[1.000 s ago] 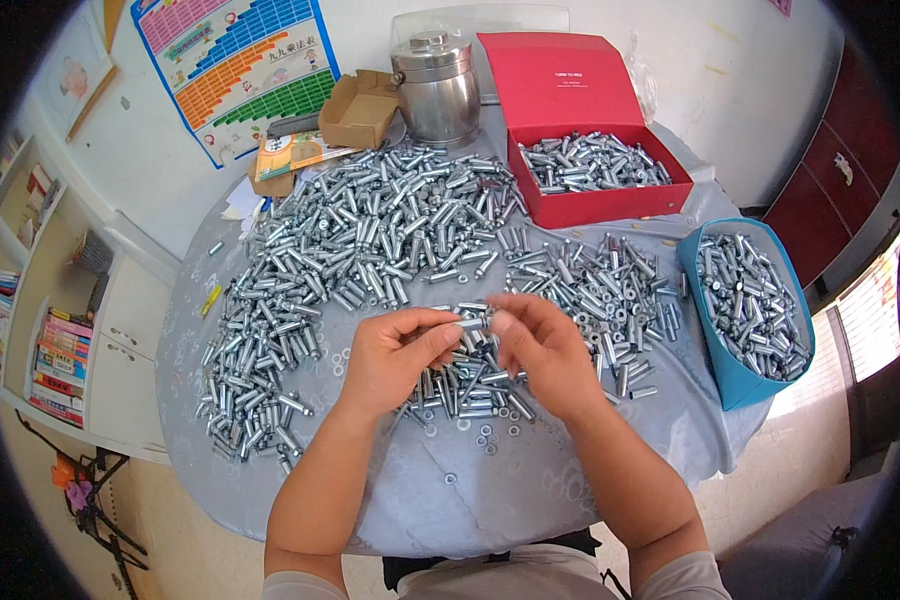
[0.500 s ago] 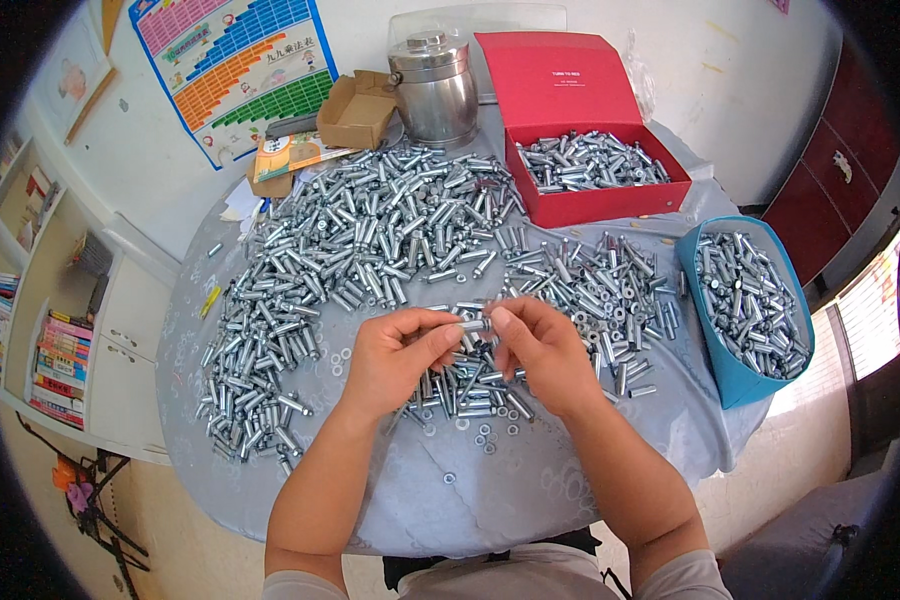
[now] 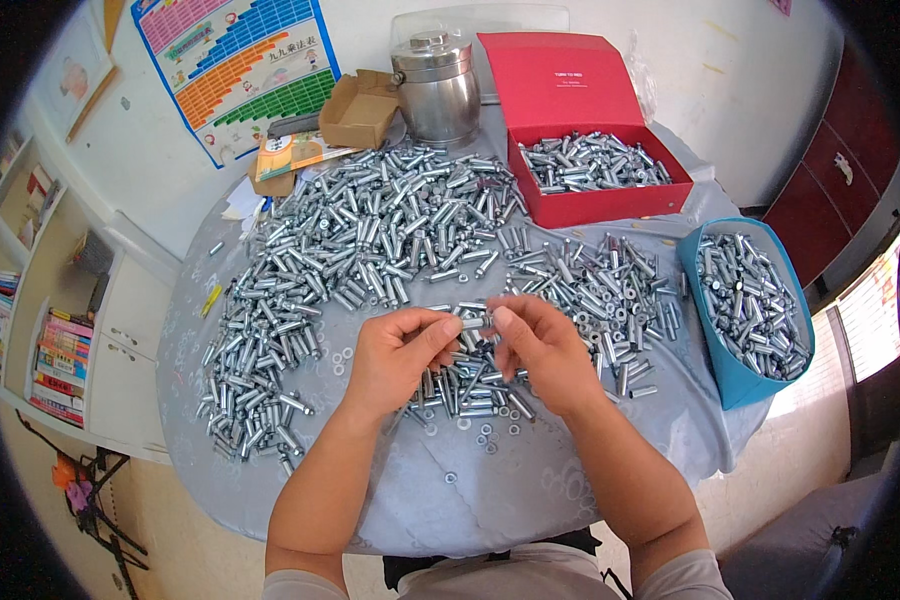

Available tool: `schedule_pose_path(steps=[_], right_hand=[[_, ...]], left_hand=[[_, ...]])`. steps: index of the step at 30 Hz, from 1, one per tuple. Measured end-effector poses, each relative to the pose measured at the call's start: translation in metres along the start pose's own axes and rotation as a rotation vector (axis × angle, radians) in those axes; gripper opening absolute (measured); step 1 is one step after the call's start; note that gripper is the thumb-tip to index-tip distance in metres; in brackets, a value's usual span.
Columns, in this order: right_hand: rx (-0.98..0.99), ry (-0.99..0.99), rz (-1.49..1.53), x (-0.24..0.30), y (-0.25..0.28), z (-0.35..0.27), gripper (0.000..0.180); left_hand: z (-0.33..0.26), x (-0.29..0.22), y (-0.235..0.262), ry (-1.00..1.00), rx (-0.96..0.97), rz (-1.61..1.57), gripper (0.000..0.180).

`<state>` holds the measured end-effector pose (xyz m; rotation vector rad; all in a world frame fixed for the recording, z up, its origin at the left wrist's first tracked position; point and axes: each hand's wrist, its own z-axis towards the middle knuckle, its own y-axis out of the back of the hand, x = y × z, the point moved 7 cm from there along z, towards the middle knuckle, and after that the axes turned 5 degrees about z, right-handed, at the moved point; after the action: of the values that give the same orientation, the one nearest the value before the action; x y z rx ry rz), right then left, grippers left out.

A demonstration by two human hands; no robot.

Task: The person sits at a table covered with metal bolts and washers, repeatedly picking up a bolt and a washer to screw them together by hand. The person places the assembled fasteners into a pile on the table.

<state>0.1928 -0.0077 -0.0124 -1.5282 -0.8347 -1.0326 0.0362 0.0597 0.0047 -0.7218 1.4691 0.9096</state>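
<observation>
Between my two hands, above the middle of the table, lies a silvery expansion bolt (image 3: 475,324), roughly level. My left hand (image 3: 402,352) is closed, with thumb and forefinger pinching its left end. At the right end, the thumb and fingers of my right hand (image 3: 538,345) are closed around the tip; whether a nut or washer sits there is hidden by the fingers. Under and just beyond the hands is a small heap of similar bolts (image 3: 467,392). Several loose washers and nuts (image 3: 486,438) lie on the cloth nearer to me.
A large pile of bolts (image 3: 370,225) spreads across the table's left and back. Further right, bolts mixed with nuts (image 3: 610,290) lie beside a red box (image 3: 600,207) and a teal bin (image 3: 720,350), both full of bolts. A steel pot (image 3: 436,95) and a cardboard box (image 3: 358,112) stand behind.
Both hands stay in nearly the same place on the bolt. The fingers of my right hand have shifted slightly at its end.
</observation>
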Motion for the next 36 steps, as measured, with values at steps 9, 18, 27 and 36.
schedule_pose_path(steps=[9, 18, 27, 36], right_hand=[[0.026, 0.056, -0.003, -0.002, 0.000, 0.001, 0.013], [-0.030, 0.276, -0.211, 0.000, 0.012, 0.002, 0.020], [-0.002, 0.197, -0.370, 0.000, 0.004, -0.003, 0.030], [-0.067, 0.184, -0.297, -0.002, 0.010, -0.003, 0.022]], left_hand=[[0.001, 0.005, 0.002, 0.039, -0.029, 0.026, 0.029], [0.001, 0.014, 0.006, 0.191, -0.076, 0.002, 0.042], [0.001, 0.012, -0.009, 0.099, 0.013, -0.053, 0.019], [0.004, 0.016, -0.006, 0.045, 0.024, -0.197, 0.015]])
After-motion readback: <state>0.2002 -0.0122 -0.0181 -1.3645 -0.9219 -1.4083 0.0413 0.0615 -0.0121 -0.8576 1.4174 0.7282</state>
